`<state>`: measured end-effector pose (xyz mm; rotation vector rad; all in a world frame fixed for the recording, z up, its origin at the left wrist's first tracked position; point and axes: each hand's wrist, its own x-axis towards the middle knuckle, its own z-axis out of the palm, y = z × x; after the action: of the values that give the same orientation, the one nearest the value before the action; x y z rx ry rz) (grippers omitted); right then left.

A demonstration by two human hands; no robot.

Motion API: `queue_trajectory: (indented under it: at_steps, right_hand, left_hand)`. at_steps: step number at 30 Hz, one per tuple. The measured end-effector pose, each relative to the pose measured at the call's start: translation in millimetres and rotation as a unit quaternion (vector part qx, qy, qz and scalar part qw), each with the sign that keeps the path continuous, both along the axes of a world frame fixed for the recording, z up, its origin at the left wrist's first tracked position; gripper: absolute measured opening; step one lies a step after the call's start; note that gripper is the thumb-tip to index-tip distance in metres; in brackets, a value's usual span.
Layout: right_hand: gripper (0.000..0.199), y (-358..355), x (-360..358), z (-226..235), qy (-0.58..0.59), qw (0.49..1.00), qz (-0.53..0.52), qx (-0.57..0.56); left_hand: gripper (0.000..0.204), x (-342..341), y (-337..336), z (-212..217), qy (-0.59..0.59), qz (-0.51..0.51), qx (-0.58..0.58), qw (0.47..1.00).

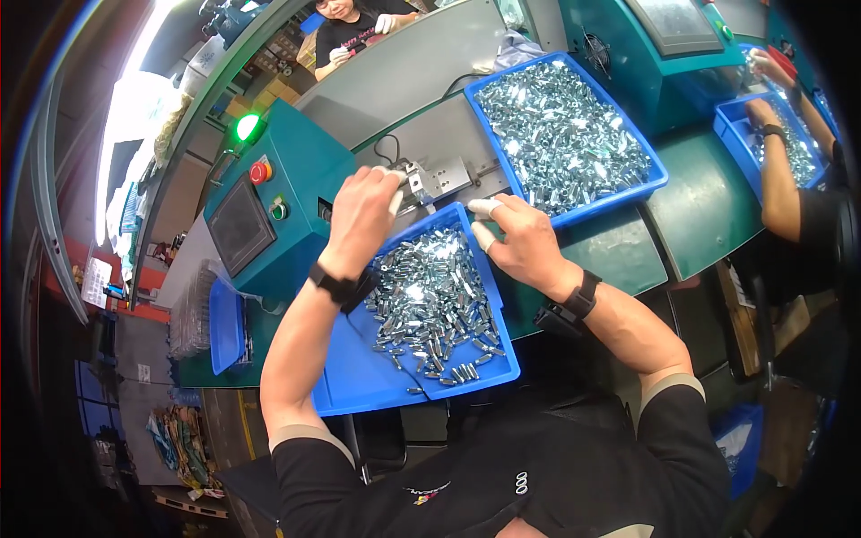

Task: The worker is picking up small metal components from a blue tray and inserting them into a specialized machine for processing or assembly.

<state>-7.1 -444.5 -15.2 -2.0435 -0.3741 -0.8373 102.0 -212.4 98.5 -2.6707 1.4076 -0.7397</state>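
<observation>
My left hand reaches the small metal fixture beside the green machine. Its fingers are bent together at the fixture's near end, and whatever they pinch is too small to make out. My right hand hovers by the right rim of the near blue tray, with pale covers on its fingertips. Its thumb and forefinger are apart, and I see nothing between them. Many small shiny metal cylinders lie heaped in that tray, thinning toward its front edge.
A second blue tray, full of similar metal parts, stands behind my right hand. The green machine at left carries a dark screen, a red button and a lit green lamp. At right a co-worker's arms reach over another tray; a person sits beyond the partition.
</observation>
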Motion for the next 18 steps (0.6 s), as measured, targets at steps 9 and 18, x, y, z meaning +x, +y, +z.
queue_trajectory:
  at_steps: [9, 18]
  right_hand:
    - [0.074, 39, 54, 21, 0.237, 0.935, 0.201, 0.171]
    - [0.073, 62, 81, 7, 0.256, 0.891, 0.307, 0.214]
  left_hand:
    - [0.022, -101, 94, -19, 0.170, 0.131, -0.076, 0.974]
    - [0.025, -145, 166, -56, 0.309, 0.244, -0.124, 0.911]
